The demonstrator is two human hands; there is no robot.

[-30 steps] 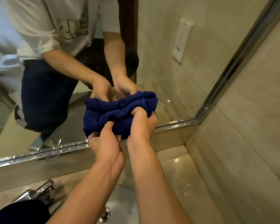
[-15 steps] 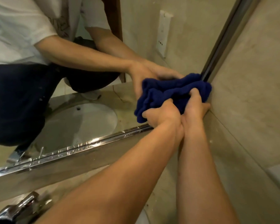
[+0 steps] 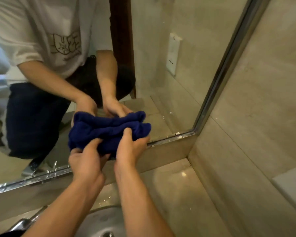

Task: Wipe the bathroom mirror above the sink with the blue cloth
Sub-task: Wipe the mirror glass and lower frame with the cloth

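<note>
At the lower left edge of the frame lies the shiny chrome tap point(image 3: 21, 224), partly hidden by my left forearm. Above it, the large wall mirror with a metal frame point(image 3: 161, 69) fills the upper left and centre of the frame, and in it I see my own reflection in a white printed T-shirt and dark trousers. My left hand point(image 3: 85, 161) reaches up from the bottom centre, forearm stretched forward, fingers curled into the lower left part of the crumpled dark blue cloth point(image 3: 108, 130). The cloth is bunched against the glass near the mirror's bottom edge, in the middle of the frame. Just beside, my right hand point(image 3: 132, 149) grips the cloth's lower right part, thumb on top of the fabric. Under my arms is the round steel sink basin point(image 3: 106, 223). To the right, the beige marble counter point(image 3: 174, 185) meets the beige tiled side wall point(image 3: 256, 100).
</note>
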